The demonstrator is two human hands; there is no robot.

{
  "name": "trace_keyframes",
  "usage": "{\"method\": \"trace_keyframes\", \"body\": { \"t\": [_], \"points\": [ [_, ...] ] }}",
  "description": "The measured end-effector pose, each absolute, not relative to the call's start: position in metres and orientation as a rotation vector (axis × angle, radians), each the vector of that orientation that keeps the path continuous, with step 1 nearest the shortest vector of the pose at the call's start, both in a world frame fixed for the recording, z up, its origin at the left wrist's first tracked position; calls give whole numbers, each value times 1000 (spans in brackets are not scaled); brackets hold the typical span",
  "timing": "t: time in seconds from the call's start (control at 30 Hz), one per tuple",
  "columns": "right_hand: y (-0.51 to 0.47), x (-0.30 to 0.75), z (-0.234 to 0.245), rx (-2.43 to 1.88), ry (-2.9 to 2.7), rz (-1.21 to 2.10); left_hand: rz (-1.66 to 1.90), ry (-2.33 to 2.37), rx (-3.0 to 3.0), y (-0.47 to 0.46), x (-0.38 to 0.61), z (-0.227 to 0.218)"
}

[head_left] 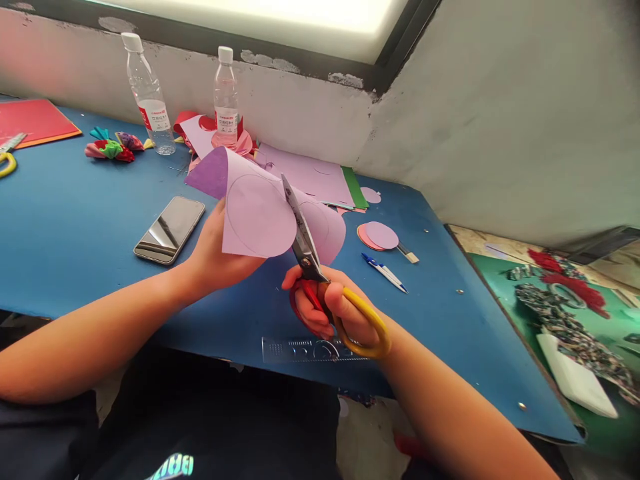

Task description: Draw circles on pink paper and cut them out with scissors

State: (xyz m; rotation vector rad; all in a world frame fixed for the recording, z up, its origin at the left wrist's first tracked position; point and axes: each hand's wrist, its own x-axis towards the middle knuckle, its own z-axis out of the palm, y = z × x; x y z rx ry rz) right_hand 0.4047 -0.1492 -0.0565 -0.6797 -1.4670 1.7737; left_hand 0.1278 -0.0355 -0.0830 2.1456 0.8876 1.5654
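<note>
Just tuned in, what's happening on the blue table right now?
A person is cutting lilac paper. The left hand holds up a curled lilac sheet with circles pencilled on it, while the right hand works red-and-yellow scissors whose blades are in the sheet. On the blue table lie a phone, a pen, cut paper circles, a clear ruler and two water bottles.

Both forearms bare, angled inward. Left hand (217, 250) raised, fingers pinched closed. Right hand (333, 310) lower, fingers curled closed.
</note>
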Motion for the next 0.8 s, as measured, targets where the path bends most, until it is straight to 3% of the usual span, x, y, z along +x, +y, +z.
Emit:
{"method": "trace_keyframes", "body": {
  "t": [0.33,0.43,0.8],
  "points": [
    [-146,400,-66,-877,-1601,1518,1767,503,1926,-69,134,-53],
    [-145,400,-68,-872,-1679,1461,1639,734,1820,-81,140,-40],
    [-154,397,-64,-659,-1617,1733,1467,730,1834,-78,135,-20]
  ]
}}
